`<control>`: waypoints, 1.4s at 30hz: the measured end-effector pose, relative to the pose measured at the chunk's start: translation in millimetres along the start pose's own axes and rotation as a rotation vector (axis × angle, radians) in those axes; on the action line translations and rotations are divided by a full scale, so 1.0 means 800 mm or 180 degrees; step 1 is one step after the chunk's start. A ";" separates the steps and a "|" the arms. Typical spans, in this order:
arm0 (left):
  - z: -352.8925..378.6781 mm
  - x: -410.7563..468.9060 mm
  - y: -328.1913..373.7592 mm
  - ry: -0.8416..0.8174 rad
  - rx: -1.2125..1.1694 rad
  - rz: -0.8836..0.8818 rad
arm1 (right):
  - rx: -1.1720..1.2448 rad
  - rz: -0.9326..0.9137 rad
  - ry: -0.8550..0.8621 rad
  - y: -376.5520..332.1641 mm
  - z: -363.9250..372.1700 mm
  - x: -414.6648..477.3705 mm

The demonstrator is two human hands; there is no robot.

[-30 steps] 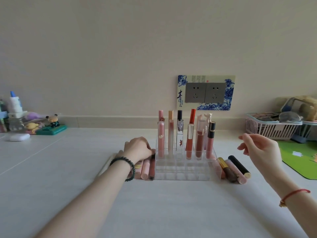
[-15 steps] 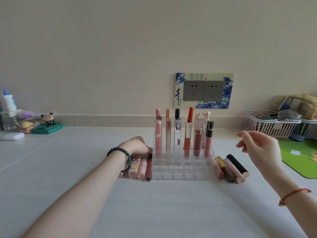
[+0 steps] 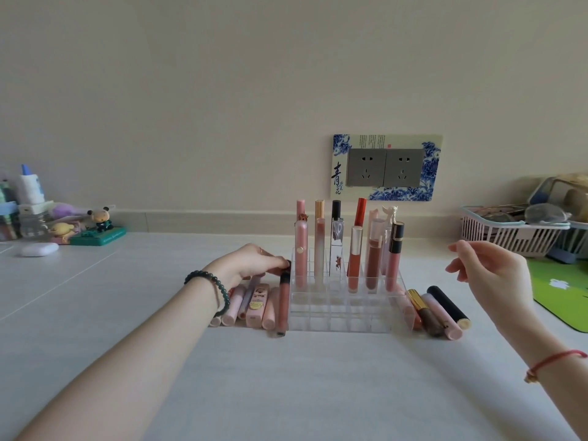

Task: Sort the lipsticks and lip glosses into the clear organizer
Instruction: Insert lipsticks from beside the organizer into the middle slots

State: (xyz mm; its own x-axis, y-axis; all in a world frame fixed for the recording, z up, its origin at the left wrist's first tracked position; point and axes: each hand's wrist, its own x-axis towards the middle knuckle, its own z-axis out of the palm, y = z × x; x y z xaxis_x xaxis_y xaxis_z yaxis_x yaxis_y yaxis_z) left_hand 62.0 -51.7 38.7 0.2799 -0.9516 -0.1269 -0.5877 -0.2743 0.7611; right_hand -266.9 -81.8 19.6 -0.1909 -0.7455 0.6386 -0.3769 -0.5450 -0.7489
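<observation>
1. A left pile (image 3: 251, 305) of pink tubes lies flat on the table (image 3: 286, 383), just left of the organizer. None of these are sorted yet.
2. The left hand (image 3: 249, 262) curls over the far ends of that pile. Its fingertips (image 3: 284, 263) appear pinched on the cap of a dark-capped gloss (image 3: 283, 302), which lies flat against the organizer's left wall. That tube looks like the next one to go in.
3. The clear organizer (image 3: 337, 321) holds a cluster of upright tubes (image 3: 350, 253) in its back rows. The front rows show no tubes.
4. A right pile (image 3: 437, 310) of gold, pink and black tubes lies beside the right wall and is not yet sorted.
5. The right hand (image 3: 491, 275) hovers above that pile, fingers relaxed and apart, holding nothing.
6. Judging by the standing tubes against the two piles, the sorting is roughly half done.
</observation>
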 end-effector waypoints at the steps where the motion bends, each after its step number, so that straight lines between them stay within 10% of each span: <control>1: -0.004 -0.004 0.002 0.0055 -0.0222 0.0091 | 0.0011 -0.0028 0.0031 -0.001 0.000 0.000; 11: -0.056 -0.060 0.021 0.0764 -0.2014 0.1602 | 0.0548 -0.0833 -0.0627 -0.087 0.028 -0.041; 15: -0.043 -0.079 0.026 0.0920 -0.2056 0.2095 | 0.0158 -0.0746 -0.1511 -0.118 0.082 -0.071; 22: -0.001 -0.094 0.022 0.0909 -0.1980 0.2527 | 0.0024 -0.0711 -0.1529 -0.127 0.138 -0.081; 42: 0.045 -0.087 -0.002 0.1014 -0.1213 0.1613 | -0.0216 -0.0334 -0.1791 -0.110 0.159 -0.079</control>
State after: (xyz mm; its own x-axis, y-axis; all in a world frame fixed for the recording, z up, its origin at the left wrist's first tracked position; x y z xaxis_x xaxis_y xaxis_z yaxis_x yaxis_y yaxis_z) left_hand 16.0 10.2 23.2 0.2849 -0.8465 0.4498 -0.4141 0.3145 0.8542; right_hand -106.1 -35.8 22.3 0.3553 -0.7882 0.5025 -0.4286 -0.6151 -0.6617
